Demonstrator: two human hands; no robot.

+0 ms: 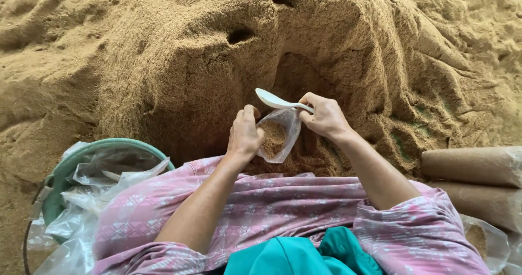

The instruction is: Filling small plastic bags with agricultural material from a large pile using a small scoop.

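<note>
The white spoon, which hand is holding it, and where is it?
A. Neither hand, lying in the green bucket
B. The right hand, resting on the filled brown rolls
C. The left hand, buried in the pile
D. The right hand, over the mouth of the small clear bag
D: the right hand grips the white spoon by its handle above the open small clear bag, which the left hand holds.

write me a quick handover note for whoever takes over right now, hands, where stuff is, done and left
Left hand: holds the small clear bag open at its rim.
Right hand: grips a white spoon over the bag mouth.
Sawdust pile rises in front; green bucket with empty bags on the left, filled bags stacked on the right.
Done: bag partly filled.
Left: most of the bag is still unfilled.
</note>
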